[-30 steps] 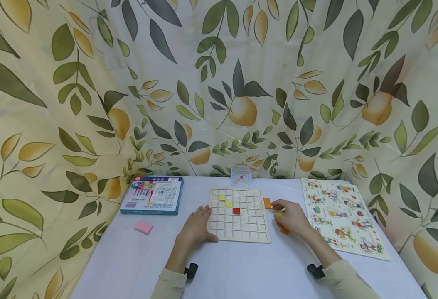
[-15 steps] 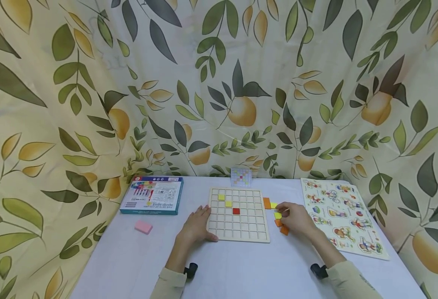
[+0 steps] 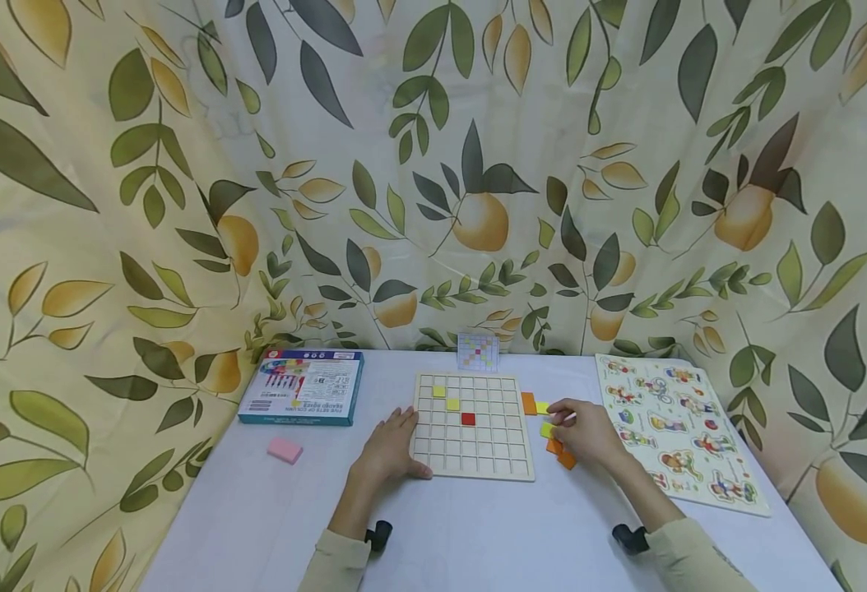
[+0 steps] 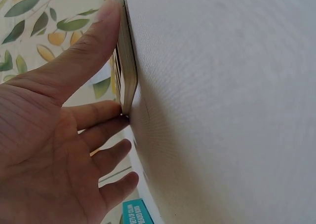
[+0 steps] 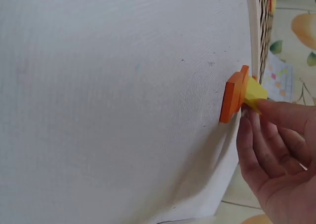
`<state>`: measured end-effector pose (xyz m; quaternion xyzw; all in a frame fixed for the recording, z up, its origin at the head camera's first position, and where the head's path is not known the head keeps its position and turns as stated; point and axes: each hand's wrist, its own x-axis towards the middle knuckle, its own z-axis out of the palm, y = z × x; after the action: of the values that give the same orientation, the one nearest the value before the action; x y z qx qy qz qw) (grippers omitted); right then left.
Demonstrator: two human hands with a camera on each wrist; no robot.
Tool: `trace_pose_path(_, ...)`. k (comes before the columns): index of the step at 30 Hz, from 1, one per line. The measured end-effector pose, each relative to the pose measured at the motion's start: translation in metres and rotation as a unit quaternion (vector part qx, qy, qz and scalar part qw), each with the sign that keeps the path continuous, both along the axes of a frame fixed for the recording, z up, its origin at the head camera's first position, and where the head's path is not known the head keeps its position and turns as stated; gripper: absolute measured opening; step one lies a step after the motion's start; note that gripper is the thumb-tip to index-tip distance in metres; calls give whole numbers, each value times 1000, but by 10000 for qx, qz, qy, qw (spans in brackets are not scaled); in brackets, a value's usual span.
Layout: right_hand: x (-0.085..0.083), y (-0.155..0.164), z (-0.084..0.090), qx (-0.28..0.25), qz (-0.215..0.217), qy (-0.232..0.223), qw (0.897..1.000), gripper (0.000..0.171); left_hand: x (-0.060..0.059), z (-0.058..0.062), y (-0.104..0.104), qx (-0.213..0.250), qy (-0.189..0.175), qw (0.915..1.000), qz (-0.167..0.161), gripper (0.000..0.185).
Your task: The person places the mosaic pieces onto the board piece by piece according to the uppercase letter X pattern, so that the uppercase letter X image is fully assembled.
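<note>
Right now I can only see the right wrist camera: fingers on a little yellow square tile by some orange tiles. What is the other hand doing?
Observer: The left hand lies flat on the white table, fingers against the left edge of the wooden grid board.
Operator: Are any tiles already in that board?
Observer: Yes, two yellow tiles and one red tile sit in its cells.
Operator: What else is on the table?
Observer: A blue box and a pink block on the left, a picture puzzle board on the right.
</note>
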<state>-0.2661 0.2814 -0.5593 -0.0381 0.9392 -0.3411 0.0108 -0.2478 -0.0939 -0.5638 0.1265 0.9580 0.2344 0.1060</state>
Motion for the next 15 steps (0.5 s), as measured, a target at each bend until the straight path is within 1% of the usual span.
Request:
trace_pose_path(3,1,-2,1,-169,-43,27,9998,29,0,-1,0,-32,4,10000,-3,114)
trace_pose_path(7,-1,-6,2,-495,-115,-45,9987,29,0,-2,0,-69,-14,10000,-6,114)
trace_pose_path(11,-4,-14,2,-783,-47,-29,9969,29,-1,-2,0,-144,-40,9999,-16,115)
trace_pose_path(15,-7,-26,0,-952,77,62,9954,29,-3,-2,0,-169,-37,9998,-29,115)
